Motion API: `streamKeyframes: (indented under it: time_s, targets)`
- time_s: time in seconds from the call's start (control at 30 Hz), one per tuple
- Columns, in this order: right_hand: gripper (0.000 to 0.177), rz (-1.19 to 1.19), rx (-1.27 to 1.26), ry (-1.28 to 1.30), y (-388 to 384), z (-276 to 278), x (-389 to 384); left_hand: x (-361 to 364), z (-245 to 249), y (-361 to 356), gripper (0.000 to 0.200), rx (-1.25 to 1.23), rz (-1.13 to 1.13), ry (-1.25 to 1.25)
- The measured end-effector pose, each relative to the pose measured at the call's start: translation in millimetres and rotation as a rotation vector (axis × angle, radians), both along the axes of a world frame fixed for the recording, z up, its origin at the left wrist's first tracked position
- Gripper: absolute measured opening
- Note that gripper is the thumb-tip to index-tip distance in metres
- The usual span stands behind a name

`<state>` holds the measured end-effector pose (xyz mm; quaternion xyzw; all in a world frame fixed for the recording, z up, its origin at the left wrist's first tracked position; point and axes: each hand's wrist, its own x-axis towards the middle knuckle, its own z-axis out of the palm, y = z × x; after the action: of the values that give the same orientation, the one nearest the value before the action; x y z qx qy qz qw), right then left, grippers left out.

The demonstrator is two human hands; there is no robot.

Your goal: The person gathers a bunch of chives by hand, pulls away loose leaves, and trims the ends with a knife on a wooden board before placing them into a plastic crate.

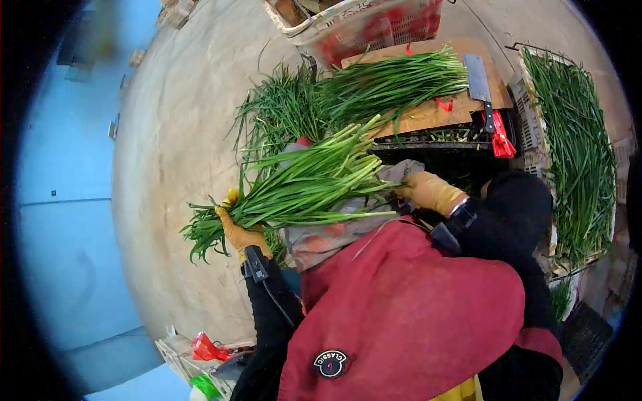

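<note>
A loose bunch of garlic chives point(314, 177) lies across my lap, its pale cut ends to the right and its leafy tips to the left. My left hand point(244, 237), in a yellow-orange glove, is wrapped round the leafy end. At the stem ends is my right hand point(435, 192), gloved alike, with its fingers pinched together; whatever is between them is too small to make out. Beyond the bunch, more chives point(401, 80) are laid on a cardboard sheet point(428, 123). A cleaver point(477, 80) rests at that sheet's right side, its black handle toward me.
To the right stands a white crate point(528, 127) heaped with long chives point(572, 154). Red ribbons point(501, 137) hang by the cleaver handle. A red-and-white basket point(374, 33) is at the back. Loose chives point(277, 107) spread over the floor's near side, left of the cardboard.
</note>
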<state>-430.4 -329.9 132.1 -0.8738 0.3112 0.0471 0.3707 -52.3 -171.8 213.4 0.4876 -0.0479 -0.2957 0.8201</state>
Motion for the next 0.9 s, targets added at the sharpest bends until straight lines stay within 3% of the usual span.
streamKeyframes:
  time_s: [0.03, 0.1, 0.17, 0.27, 0.4, 0.47, 0.5, 0.63, 0.7, 0.87, 0.9]
  targets:
    - [0.037, 0.254, -0.325, -0.020, -3.3, -21.6, -17.6, 0.5, -1.3, 1.1, 0.050, 0.014, -0.004, -0.011]
    - [0.034, 0.360, -0.221, 0.132, -19.3, -29.8, -45.5, 3.8, -2.8, 3.1, 0.051, 0.047, -0.019, -0.037]
    - [0.029, 0.147, -0.067, 0.185, -24.7, -44.7, -57.0, 9.5, -8.0, 5.8, 0.050, 0.068, -0.024, -0.052]
    - [0.024, -0.454, 0.671, 0.146, -29.3, 19.3, -51.6, 18.1, -16.3, 7.6, 0.049, 0.093, 0.027, -0.081]
    - [0.031, -0.596, 0.840, -0.235, -33.0, 80.5, -79.2, 22.1, -15.6, 8.2, 0.048, 0.067, 0.077, -0.085]
    - [0.033, -0.586, 0.846, -0.374, -40.7, 90.3, -104.0, 32.0, -19.9, 10.8, 0.047, 0.012, 0.049, -0.082]
    - [0.034, -0.579, 0.846, -0.445, -44.3, 96.7, -114.3, -0.7, 11.3, 0.2, 0.046, 0.111, 0.099, -0.113]
    - [0.038, -0.765, 0.774, -0.704, -58.9, 136.5, -142.9, 26.3, -4.4, 8.9, 0.047, -0.025, 0.065, -0.090]
    - [0.040, -0.728, 0.695, -0.917, -65.4, 151.8, -152.1, 24.3, -1.9, 12.7, 0.046, 0.010, 0.110, -0.086]
    - [0.035, -0.472, 0.692, -0.921, -94.2, 187.9, -157.2, 26.8, 0.4, 18.3, 0.047, 0.048, 0.092, -0.137]
    - [0.034, -0.515, 0.620, -0.871, -101.0, 189.2, -152.6, 21.0, 6.5, 16.1, 0.046, 0.059, 0.108, -0.096]
